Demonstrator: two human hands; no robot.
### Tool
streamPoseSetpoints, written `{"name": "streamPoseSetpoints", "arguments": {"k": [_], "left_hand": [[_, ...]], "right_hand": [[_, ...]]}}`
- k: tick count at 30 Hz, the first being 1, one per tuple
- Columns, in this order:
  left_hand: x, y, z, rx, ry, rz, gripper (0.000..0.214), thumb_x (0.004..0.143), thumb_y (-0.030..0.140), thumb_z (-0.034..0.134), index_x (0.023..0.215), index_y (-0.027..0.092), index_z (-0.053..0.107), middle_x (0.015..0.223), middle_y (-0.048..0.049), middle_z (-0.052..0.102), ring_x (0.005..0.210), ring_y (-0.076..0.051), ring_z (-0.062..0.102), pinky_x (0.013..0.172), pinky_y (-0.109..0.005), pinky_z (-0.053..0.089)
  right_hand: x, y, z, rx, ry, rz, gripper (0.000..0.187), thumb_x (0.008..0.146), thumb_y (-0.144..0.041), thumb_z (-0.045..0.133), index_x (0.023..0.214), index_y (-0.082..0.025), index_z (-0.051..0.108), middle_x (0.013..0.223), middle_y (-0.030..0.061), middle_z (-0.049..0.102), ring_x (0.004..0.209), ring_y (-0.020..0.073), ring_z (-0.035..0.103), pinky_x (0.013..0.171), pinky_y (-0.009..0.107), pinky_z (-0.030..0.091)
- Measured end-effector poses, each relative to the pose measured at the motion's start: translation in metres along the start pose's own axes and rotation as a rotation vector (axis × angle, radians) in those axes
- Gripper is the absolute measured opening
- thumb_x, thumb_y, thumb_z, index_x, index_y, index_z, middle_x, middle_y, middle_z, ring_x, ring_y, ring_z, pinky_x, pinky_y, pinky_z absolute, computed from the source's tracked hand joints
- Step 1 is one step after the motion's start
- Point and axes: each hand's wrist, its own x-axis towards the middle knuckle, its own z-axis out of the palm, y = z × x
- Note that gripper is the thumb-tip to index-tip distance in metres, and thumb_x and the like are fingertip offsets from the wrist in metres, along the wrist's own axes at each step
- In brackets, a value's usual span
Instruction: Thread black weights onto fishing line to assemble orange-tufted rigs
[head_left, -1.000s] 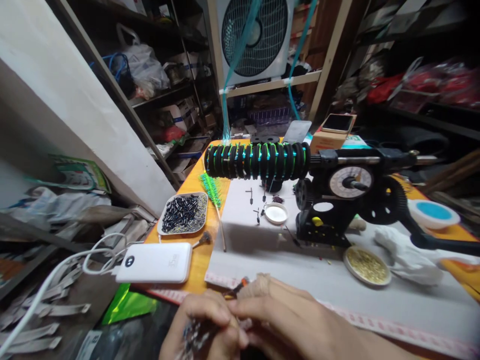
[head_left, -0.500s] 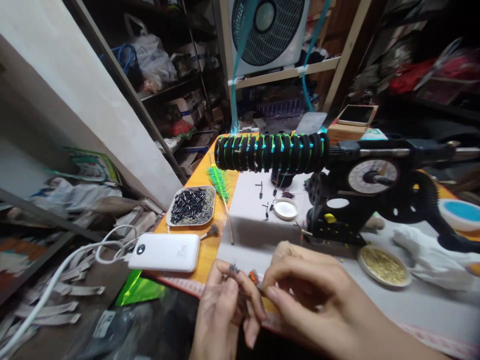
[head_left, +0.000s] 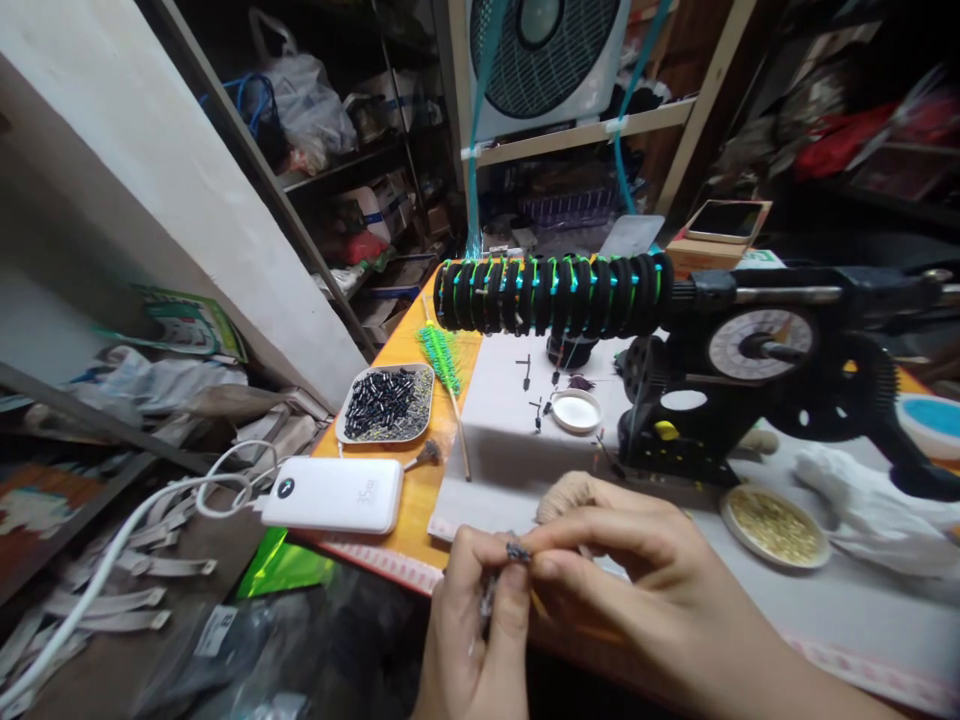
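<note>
My left hand and my right hand meet at the bottom centre, over the table's near edge. Both pinch a tiny dark piece between thumb and fingertips; thin wire ends seem to hang from it into my left hand. My right index fingertip wears a beige wrap. Behind them stands a black hand-crank winding machine with a dial. Its spindle carries a row of black rings bound with green and blue thread.
A metal tray of small black cylinders and a white power bank with cable lie left. A green brush, a white lid, a dish of gold bits, a white cloth. Shelves and a fan stand behind.
Both hands rose from the lower edge and moved right. The pinched piece now shows between the fingertips. The view shifted, so the table's things sit further right.
</note>
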Motion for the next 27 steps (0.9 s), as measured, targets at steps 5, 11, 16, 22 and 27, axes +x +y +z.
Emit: {"name": "streamPoseSetpoints", "arguments": {"k": [5, 11, 16, 22, 27], "left_hand": [[-0.0049, -0.0003, 0.0021, 0.103, 0.04, -0.016, 0.024, 0.098, 0.042, 0.056, 0.085, 0.023, 0.061, 0.073, -0.0023, 0.064, 0.069, -0.018, 0.059, 0.07, -0.029, 0.045], [-0.0039, -0.0028, 0.0048, -0.298, -0.067, -0.089, 0.021, 0.103, 0.036, 0.047, 0.087, 0.023, 0.051, 0.064, 0.0026, 0.065, 0.052, -0.011, 0.059, 0.05, -0.018, 0.042], [0.0001, 0.0005, 0.0039, -0.45, -0.135, 0.011, 0.017, 0.107, 0.03, 0.037, 0.092, 0.026, 0.043, 0.063, 0.0064, 0.069, 0.04, -0.006, 0.053, 0.046, -0.013, 0.039], [-0.0014, 0.0023, 0.0053, -0.445, -0.096, 0.034, 0.017, 0.106, 0.031, 0.041, 0.09, 0.025, 0.044, 0.071, 0.0047, 0.074, 0.046, -0.008, 0.059, 0.045, -0.013, 0.044], [-0.0033, 0.0009, 0.0099, -0.436, -0.046, 0.041, 0.018, 0.104, 0.032, 0.045, 0.089, 0.023, 0.046, 0.071, 0.0036, 0.075, 0.051, -0.008, 0.063, 0.047, -0.013, 0.046]], "right_hand": [[-0.0001, -0.0044, 0.0007, -0.063, -0.015, -0.015, 0.016, 0.093, -0.019, 0.063, 0.083, -0.019, 0.076, 0.078, 0.0037, 0.066, 0.071, 0.0134, 0.064, 0.06, 0.022, 0.051], [-0.0047, 0.001, 0.0048, 0.222, -0.097, 0.152, 0.022, 0.098, -0.03, 0.058, 0.087, -0.017, 0.072, 0.088, 0.0039, 0.058, 0.052, 0.0093, 0.064, 0.046, 0.021, 0.055], [-0.0014, 0.002, -0.0009, 0.141, 0.016, 0.067, 0.02, 0.094, -0.032, 0.066, 0.083, -0.021, 0.078, 0.082, 0.006, 0.062, 0.071, 0.0175, 0.067, 0.062, 0.029, 0.059], [0.0, 0.001, -0.0016, 0.195, 0.042, 0.116, 0.021, 0.092, -0.037, 0.07, 0.08, -0.022, 0.077, 0.081, 0.0047, 0.063, 0.076, 0.018, 0.065, 0.067, 0.029, 0.058], [-0.0015, -0.0001, 0.0012, 0.265, 0.038, 0.12, 0.021, 0.092, -0.038, 0.069, 0.081, -0.022, 0.077, 0.082, 0.004, 0.063, 0.074, 0.0169, 0.066, 0.071, 0.03, 0.057]]}}
